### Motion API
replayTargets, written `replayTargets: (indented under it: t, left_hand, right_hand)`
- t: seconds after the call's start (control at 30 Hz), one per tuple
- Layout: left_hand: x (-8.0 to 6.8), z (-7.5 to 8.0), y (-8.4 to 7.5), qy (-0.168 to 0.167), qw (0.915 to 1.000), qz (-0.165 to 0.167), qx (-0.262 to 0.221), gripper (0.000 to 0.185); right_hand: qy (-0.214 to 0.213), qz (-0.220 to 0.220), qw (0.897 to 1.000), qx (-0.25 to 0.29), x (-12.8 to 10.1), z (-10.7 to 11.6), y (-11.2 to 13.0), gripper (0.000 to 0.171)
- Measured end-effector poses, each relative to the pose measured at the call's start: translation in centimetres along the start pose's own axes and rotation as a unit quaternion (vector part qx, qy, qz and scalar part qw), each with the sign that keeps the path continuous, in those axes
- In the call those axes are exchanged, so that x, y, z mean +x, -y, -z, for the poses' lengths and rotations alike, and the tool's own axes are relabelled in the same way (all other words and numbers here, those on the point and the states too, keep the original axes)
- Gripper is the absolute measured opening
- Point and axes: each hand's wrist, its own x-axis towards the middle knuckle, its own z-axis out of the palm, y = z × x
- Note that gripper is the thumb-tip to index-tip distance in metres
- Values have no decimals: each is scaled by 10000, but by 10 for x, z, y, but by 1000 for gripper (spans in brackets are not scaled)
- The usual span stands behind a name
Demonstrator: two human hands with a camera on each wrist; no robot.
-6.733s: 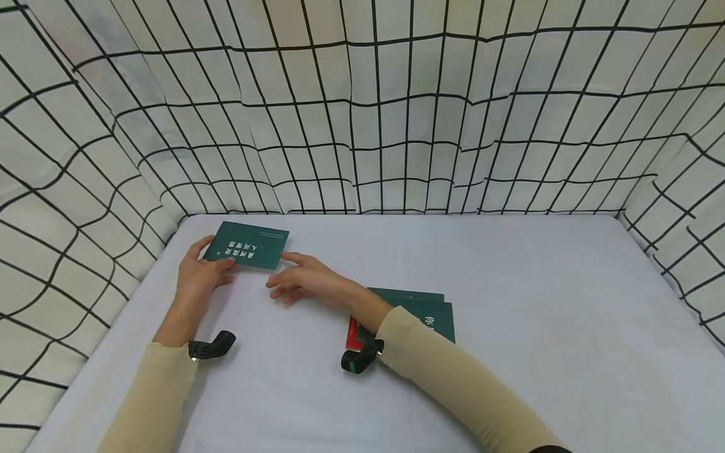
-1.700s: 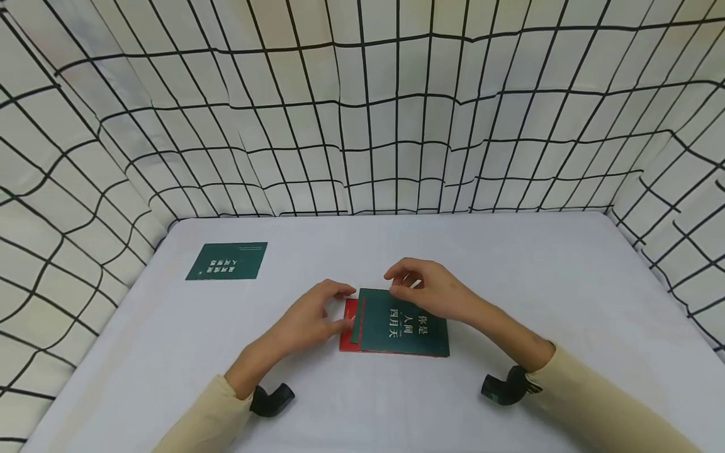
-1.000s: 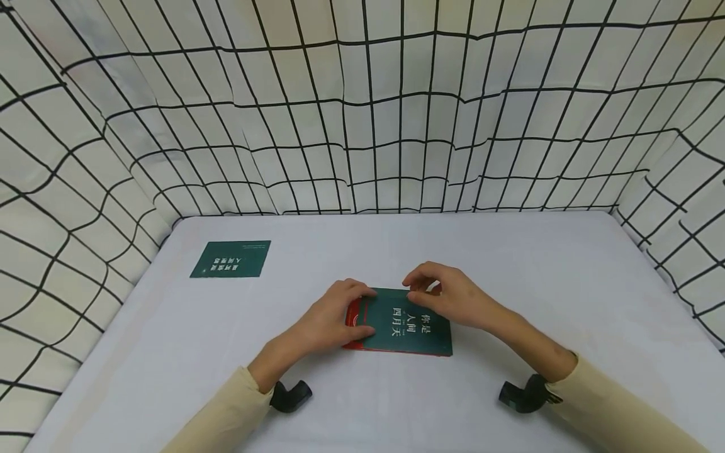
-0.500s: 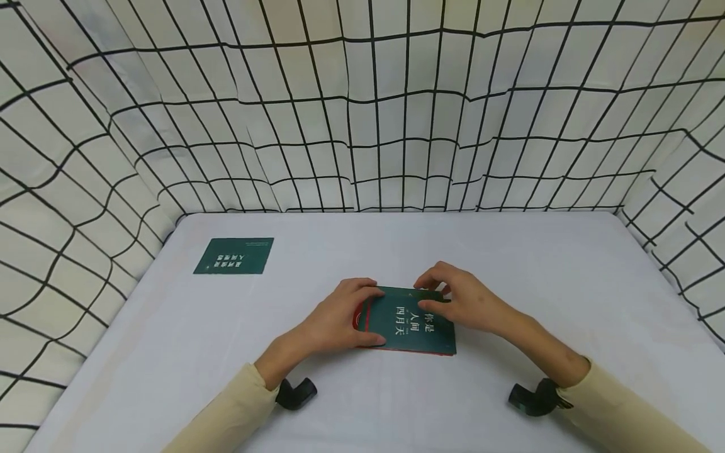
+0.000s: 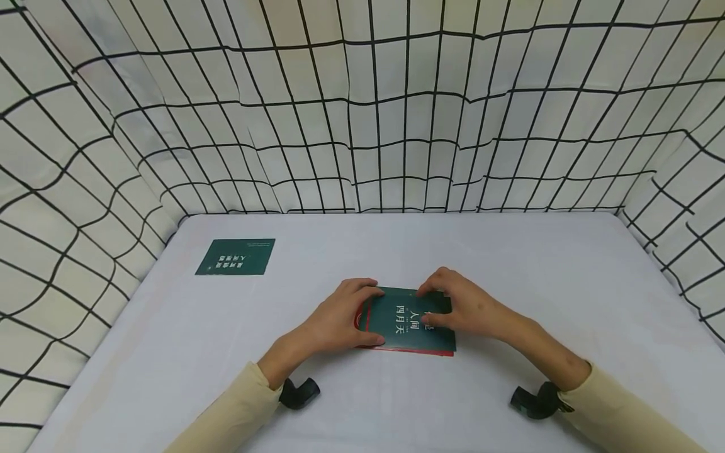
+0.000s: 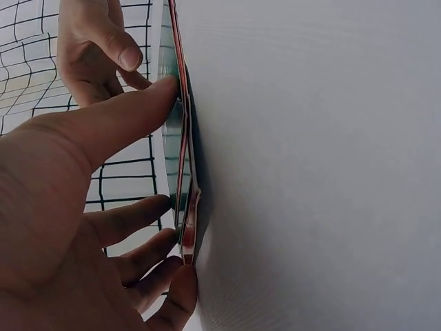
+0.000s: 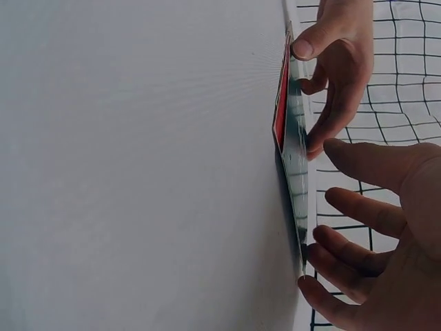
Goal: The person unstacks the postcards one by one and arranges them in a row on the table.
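White walls (image 5: 391, 123) crossed by black grid lines, many of them wavy, rise behind and on both sides of a white worktop (image 5: 544, 283). Near the middle of the worktop, in front of the person, is a small stack of cards (image 5: 391, 324), topped by a dark green one printed with white characters. Red shows past the green at the left end and in a strip along the near edge towards the right corner. Both wrist views show the layers slightly parted at the edges; whether the whole stack touches the surface cannot be told.

The left hand (image 5: 340, 318) grips the left end of the stack, its thumb at the near edge and its other fingers (image 6: 131, 219) round the end and far edge. At the opposite end is the right hand (image 5: 470, 308), its fingers (image 7: 365, 210) spread and loosely bent. Seen from the head, its thumb covers some of the characters, but the right wrist view shows a gap between thumb and cover. Its lower fingertips are right at the card edges.

Well apart from the stack, a separate green card (image 5: 235, 257) lies flat near the far left corner, its white characters upside down to the person. Beige sleeves (image 5: 226, 415) cover both forearms, and a black device (image 5: 300, 394) sits at each wrist.
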Motion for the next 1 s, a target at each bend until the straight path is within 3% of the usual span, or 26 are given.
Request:
replayTargets:
  t: [0.17, 0.47, 1.0]
  left_hand:
    - [0, 0, -1, 5, 10000, 22, 39, 79]
    - [-1, 1, -3, 19, 9999, 133, 3, 75]
    - [-1, 0, -6, 40, 9994, 50, 337, 74]
  right_hand:
    - [241, -153, 9994, -169, -2, -3, 0, 44]
    - [399, 87, 9951, -898, -4, -7, 3, 61]
    - [457, 157, 9897, -1350, -8, -6, 10, 62]
